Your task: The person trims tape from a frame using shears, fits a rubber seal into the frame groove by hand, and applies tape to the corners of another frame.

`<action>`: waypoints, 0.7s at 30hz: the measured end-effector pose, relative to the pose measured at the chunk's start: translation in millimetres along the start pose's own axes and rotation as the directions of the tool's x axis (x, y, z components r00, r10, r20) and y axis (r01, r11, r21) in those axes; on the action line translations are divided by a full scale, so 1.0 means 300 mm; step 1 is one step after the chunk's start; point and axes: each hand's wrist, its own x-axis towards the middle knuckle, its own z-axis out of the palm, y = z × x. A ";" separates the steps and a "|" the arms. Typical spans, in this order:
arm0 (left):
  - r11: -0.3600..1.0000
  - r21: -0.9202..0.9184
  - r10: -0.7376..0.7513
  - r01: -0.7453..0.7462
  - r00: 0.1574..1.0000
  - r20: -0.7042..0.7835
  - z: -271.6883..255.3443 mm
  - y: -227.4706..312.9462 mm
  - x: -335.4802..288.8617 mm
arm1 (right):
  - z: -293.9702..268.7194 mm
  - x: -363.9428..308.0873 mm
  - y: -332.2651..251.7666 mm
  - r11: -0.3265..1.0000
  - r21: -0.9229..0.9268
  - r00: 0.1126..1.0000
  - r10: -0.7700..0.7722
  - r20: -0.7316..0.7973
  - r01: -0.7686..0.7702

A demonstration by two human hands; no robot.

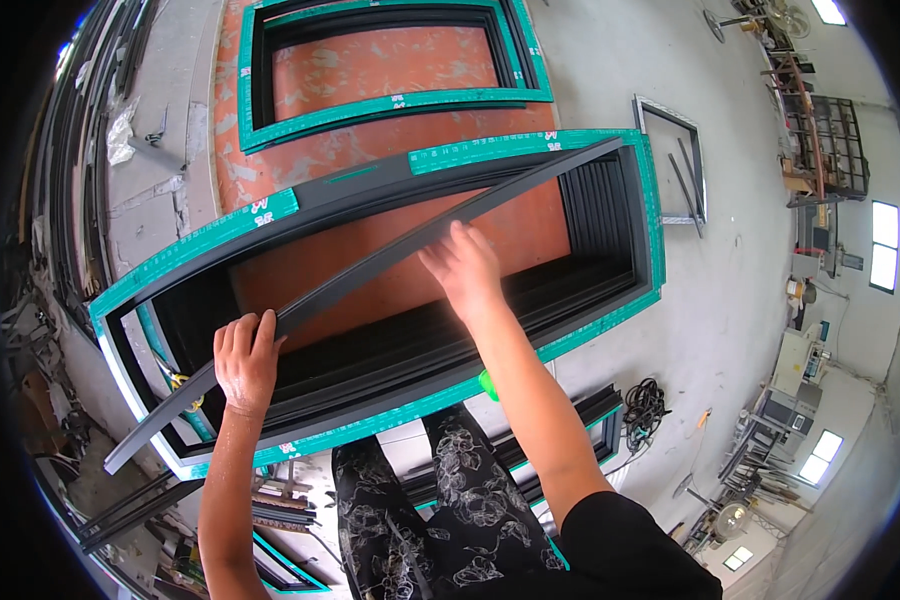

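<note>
One dark bar (370, 268): left hand (246, 362) grips it, half-open right hand (465, 268) touches.

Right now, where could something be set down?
Bare floor right of the stacked frames, between silver frame and coiled cable; a narrow orange board strip between the stack and far frame. Crowded: the left edge, with dark profiles; the stack, spanned by a dark bar.

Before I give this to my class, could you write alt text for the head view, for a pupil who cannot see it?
A person's left hand holds a long dark bar that slants across a large green-taped frame, with the right hand farther along it. Beyond, another green-taped frame lies over a worn reddish surface.
</note>
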 end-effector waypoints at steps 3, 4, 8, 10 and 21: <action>1.000 -0.019 0.007 -0.007 1.000 0.010 0.067 -0.018 0.023 | -0.028 0.088 -0.021 0.996 -0.072 0.998 0.051 -0.029 -0.053; 1.000 -0.025 0.005 -0.004 1.000 0.014 0.086 -0.018 0.029 | -0.034 0.112 -0.028 0.996 -0.075 0.998 0.053 -0.032 -0.055; 0.999 -0.037 -0.002 0.003 1.000 0.014 0.175 -0.032 0.064 | -0.046 0.186 -0.053 0.989 -0.100 0.988 0.094 -0.120 -0.106; 0.998 -0.061 -0.003 0.005 0.999 0.032 0.207 -0.047 0.078 | -0.040 0.212 -0.066 0.988 -0.105 0.988 0.096 -0.118 -0.108; 1.000 0.000 -0.014 0.014 1.000 -0.011 0.300 -0.063 0.116 | -0.081 0.294 -0.054 0.987 -0.118 0.989 0.091 -0.119 -0.105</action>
